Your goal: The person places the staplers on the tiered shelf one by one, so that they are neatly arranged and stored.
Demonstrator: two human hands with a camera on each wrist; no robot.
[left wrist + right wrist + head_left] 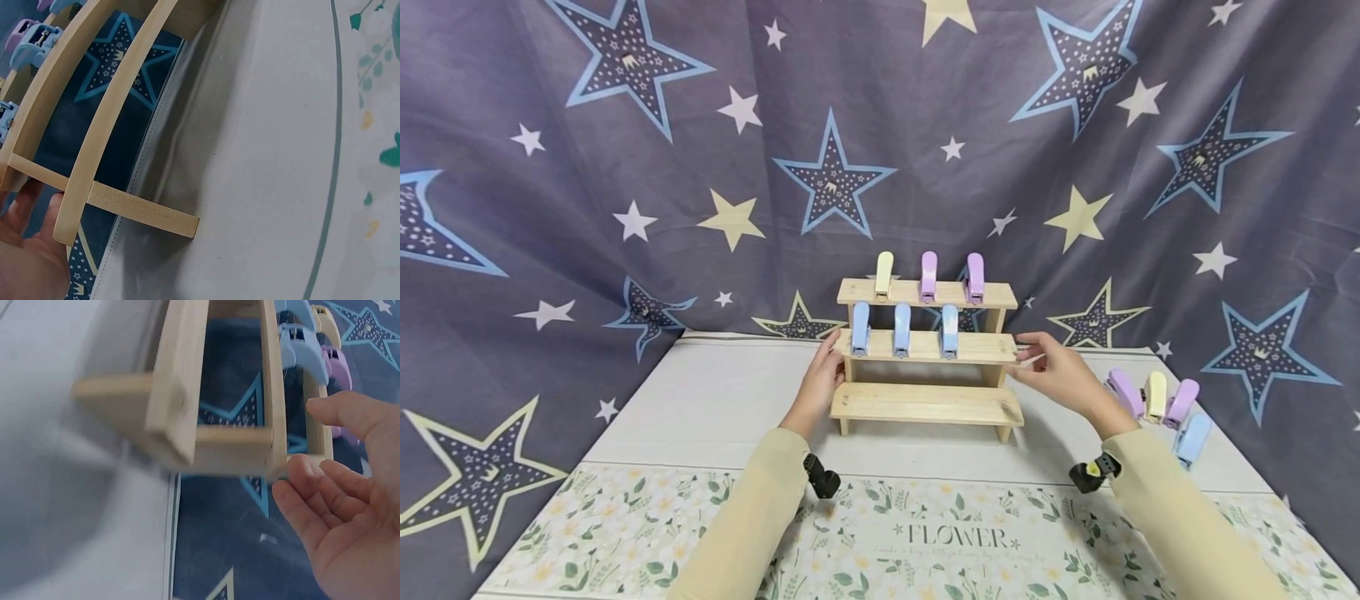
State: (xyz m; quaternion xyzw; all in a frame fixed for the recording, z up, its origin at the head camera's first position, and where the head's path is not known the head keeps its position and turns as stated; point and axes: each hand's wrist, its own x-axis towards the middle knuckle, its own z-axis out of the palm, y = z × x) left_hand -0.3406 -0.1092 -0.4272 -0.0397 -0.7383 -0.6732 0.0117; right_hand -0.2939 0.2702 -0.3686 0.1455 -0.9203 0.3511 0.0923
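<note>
A pale tabletop (pixel 722 392) carries a floral band (pixel 857 521) lettered "FLOWER" toward six o'clock; dark star-printed fabric (pixel 880 83) hangs from nine through twelve to three. Near the middle is a three-step wooden stand (pixel 927 402), with six staplers (pixel 902 329) on its upper two steps. The left hand (pixel 820 379) is at its nine-o'clock end; whether it clamps I cannot tell. The right hand (pixel 1060 375), thumb and fingers apart, touches its three-o'clock end. Four loose staplers (pixel 1155 397) lie beyond.

Here's a dark, star-covered curtain (pixel 865 75) draped beyond the white tabletop's (pixel 722 392) far edge, floral print (pixel 625 517) brightening the near!
</note>
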